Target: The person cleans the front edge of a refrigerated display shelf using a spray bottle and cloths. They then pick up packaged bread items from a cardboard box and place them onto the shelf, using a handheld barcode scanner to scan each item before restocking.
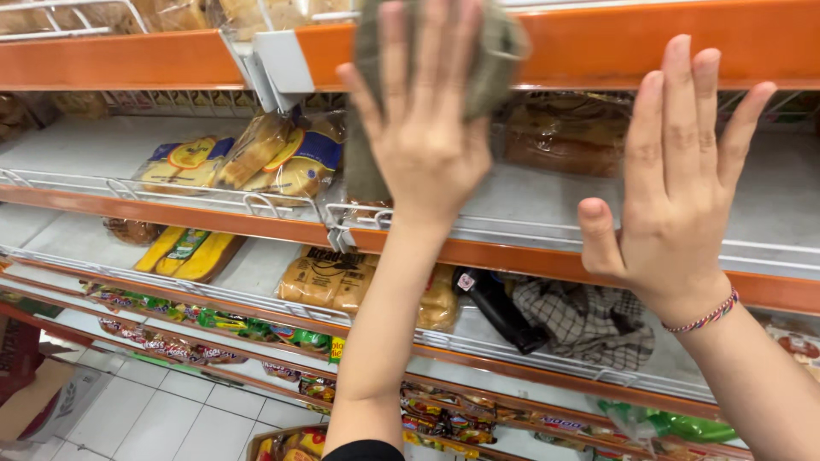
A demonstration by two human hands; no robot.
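Note:
My left hand (424,119) is raised flat, fingers spread, pressing a grey-green cloth (491,60) against the orange front edge of a top shelf (598,43). The cloth hangs down behind the palm and wrist. My right hand (675,183) is held up open beside it, fingers together and pointing up, touching or close to the same orange edge; a braided bracelet circles its wrist. It holds nothing.
Bagged bread (286,158) lies on the second shelf behind a white wire rail (196,195), with a brown loaf (564,137) farther right. Lower shelves carry more bread (329,282), a checked cloth (589,320), a black object (500,307) and snack packets. A cardboard box (38,397) stands on the tiled floor.

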